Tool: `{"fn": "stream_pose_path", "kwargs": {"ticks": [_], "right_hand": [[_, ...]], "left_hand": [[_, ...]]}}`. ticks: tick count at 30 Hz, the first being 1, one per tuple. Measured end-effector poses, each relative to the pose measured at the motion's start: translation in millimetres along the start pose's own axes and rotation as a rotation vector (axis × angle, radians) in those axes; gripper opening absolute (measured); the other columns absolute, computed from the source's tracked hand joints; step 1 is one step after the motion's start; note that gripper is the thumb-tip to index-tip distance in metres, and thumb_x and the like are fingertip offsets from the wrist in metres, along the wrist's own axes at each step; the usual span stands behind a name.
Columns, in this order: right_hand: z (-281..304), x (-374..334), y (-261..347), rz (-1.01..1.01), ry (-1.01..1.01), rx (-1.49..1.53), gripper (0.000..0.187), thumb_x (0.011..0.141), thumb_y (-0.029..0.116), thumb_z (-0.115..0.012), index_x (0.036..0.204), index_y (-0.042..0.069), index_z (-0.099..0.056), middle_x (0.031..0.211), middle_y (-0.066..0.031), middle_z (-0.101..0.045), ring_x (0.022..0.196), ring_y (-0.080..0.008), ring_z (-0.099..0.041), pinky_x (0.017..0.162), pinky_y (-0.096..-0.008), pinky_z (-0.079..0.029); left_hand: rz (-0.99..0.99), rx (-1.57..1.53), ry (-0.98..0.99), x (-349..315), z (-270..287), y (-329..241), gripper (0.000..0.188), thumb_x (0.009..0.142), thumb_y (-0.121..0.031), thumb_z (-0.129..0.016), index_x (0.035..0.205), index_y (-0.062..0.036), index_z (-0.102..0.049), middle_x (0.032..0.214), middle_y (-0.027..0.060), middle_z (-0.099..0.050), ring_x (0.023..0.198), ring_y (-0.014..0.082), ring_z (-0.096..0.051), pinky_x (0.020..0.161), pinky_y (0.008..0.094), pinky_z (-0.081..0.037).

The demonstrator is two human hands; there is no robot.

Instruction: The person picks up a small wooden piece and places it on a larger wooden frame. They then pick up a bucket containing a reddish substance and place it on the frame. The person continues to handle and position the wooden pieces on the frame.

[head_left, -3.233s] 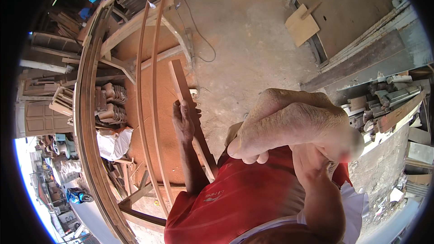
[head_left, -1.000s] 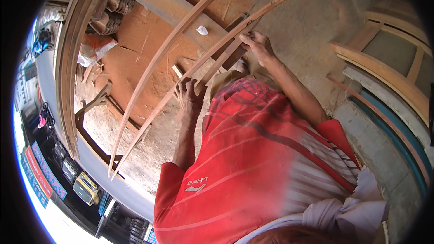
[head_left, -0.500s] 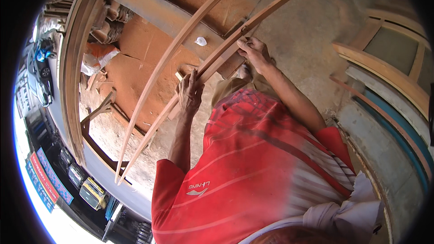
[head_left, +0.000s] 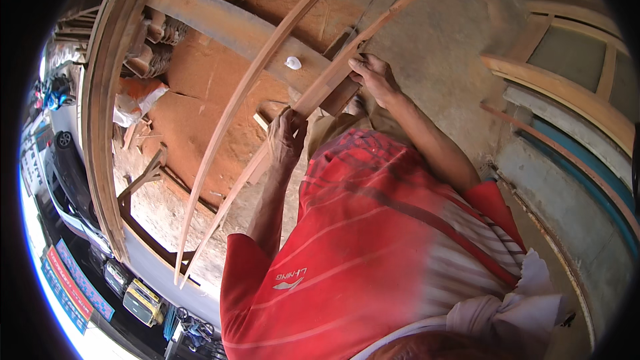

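Note:
A long, thin wooden strip (head_left: 323, 88) runs slantwise in front of me, from upper right down to lower left. My left hand (head_left: 287, 137) is closed on its middle, with the fingers wrapped over the edge. Farther up the strip, my right hand (head_left: 375, 79) grips the near edge between thumb and fingers. Beneath the strip, the end of a wide, worn plank (head_left: 213, 15) shows, with a small white lump (head_left: 293, 63) on top. Another long strip (head_left: 248, 87) lies across that plank, to the left of the one in my hands.
Several long boards (head_left: 100, 113) stand at the left. Reddish sawdust (head_left: 207, 87) covers the floor beyond the plank, near a white and orange sack (head_left: 141, 99). At right are wooden frames (head_left: 567, 80) above a low grey wall (head_left: 553, 180). Parked vehicles (head_left: 142, 302) show at lower left.
The strip has turned about its length, so a broader, lighter face now shows between my hands. Both hands keep their hold in nearly the same places.

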State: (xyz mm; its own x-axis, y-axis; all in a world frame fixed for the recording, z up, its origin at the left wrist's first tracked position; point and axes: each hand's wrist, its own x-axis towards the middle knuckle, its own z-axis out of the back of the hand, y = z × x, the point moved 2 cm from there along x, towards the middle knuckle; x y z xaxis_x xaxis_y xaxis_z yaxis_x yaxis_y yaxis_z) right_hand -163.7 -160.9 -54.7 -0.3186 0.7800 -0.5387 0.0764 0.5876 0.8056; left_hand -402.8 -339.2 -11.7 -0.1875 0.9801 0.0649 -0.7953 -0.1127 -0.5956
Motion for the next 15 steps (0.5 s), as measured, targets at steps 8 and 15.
{"fn": "stream_pose_path", "kwargs": {"ticks": [8, 15], "right_hand": [[-8, 3, 7, 0.053, -0.074, -0.056, 0.037, 0.096, 0.038, -0.074, 0.108, 0.004, -0.067, 0.094, 0.0008, -0.065, 0.085, -0.0083, -0.058, 0.077, -0.0268, -0.050], [-10, 6, 1, 0.135, -0.033, 0.020, 0.032, 0.099, 0.039, -0.073, 0.101, 0.009, -0.063, 0.092, 0.0068, -0.055, 0.087, -0.0052, -0.052, 0.078, -0.0256, -0.047]], "left_hand": [[-0.047, 0.019, -0.051, 4, -5, -3, 0.052, 0.088, -0.012, -0.077, 0.135, -0.0060, -0.056, 0.107, 0.0140, -0.066, 0.099, 0.0347, -0.062, 0.092, 0.0475, -0.045], [-0.057, 0.133, 0.056, 6, -5, -6, 0.068, 0.091, -0.015, -0.073, 0.154, -0.0096, -0.045, 0.125, 0.0156, -0.063, 0.115, 0.0359, -0.057, 0.097, 0.0520, -0.042]]}}
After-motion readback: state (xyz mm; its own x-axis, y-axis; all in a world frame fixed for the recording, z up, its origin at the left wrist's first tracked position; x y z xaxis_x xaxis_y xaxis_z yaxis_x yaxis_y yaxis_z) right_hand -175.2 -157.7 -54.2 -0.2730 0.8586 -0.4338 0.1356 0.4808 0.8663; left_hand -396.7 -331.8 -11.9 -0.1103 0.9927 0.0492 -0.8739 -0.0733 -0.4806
